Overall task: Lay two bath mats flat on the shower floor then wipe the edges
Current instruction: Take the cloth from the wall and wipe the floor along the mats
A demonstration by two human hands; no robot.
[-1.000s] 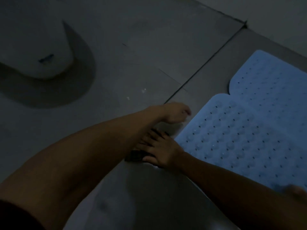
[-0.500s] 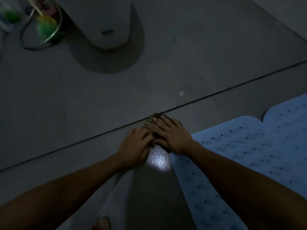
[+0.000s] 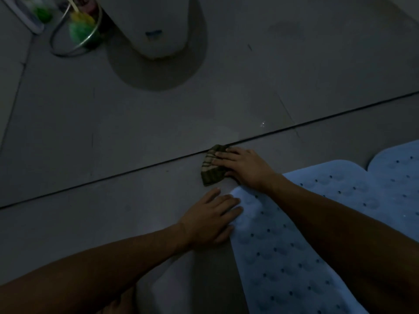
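Observation:
Two light blue bath mats with rows of small holes lie flat on the grey tile floor: the near mat (image 3: pixel 283 257) runs to the bottom edge, the far mat (image 3: pixel 399 168) is at the right. My right hand (image 3: pixel 244 168) presses flat on a folded, dark striped cloth (image 3: pixel 212 165) beside the near mat's corner, close to the dark floor joint. My left hand (image 3: pixel 210 219) rests palm down with spread fingers, its fingertips on that mat's left edge.
A white toilet base (image 3: pixel 156 28) stands at the top centre. Left of it sits a wire holder with green and yellow brushes (image 3: pixel 79 26). A long dark floor joint (image 3: pixel 113 175) crosses the tiles diagonally. My knee shows at the bottom edge.
My left hand has moved off the cloth, back and to the right, onto the mat's edge. The right hand stays on the cloth, which now shows more.

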